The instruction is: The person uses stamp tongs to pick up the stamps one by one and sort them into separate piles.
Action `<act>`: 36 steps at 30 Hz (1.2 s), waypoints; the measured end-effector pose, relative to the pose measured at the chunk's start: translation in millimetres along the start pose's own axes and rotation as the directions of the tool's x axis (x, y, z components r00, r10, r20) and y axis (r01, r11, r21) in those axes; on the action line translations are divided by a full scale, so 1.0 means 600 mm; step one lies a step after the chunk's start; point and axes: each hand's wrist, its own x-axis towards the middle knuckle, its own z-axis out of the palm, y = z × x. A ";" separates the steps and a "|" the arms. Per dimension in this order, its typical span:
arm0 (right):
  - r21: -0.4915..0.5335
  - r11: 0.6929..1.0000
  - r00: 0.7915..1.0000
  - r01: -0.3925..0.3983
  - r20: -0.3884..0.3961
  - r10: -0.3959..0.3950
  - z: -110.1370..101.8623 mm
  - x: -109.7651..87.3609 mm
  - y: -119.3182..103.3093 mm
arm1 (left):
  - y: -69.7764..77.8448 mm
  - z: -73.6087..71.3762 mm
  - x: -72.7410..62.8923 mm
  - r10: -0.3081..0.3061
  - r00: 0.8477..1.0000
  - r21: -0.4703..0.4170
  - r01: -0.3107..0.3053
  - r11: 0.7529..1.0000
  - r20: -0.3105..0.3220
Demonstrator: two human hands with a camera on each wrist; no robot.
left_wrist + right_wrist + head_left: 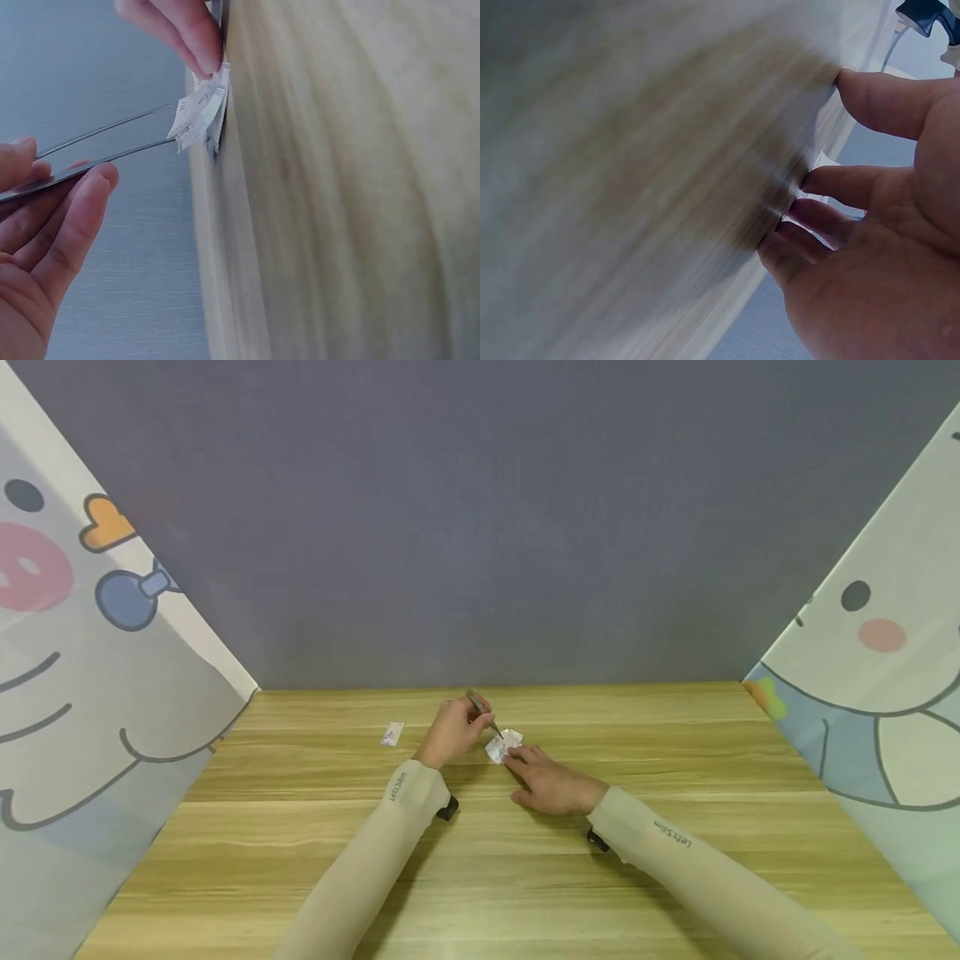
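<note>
My left hand (456, 731) grips a pair of metal tweezers (105, 156) between thumb and fingers. Their two prongs stand apart, with the lower tip right at the edge of a small whitish printed paper piece (199, 111). In the head view the paper pieces (496, 750) lie overlapped in a small pile, partly hidden by the right fingers. Fingertips of my right hand (553, 783) rest on the pile's near right edge. The right wrist view shows that hand's fingers (840, 184) extended down to the tabletop, thumb spread away from them.
Left of the left hand, a separate small printed piece (392, 733) lies flat on the wooden table (495, 877). A grey panel (495, 527) rises along the table's far edge. Cartoon-printed panels (172, 668) flank both sides.
</note>
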 end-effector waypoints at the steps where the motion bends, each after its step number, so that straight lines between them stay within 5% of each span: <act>1: 0.000 1.000 1.000 0.000 0.000 0.000 0.000 0.000 0.000 | 0.001 0.000 0.000 0.001 1.000 -0.007 -0.001 1.000 0.001; 36: 0.009 1.000 1.000 -0.011 0.008 0.010 0.000 0.004 -0.001 | -0.008 0.008 0.007 -0.073 0.997 0.035 0.072 0.997 0.017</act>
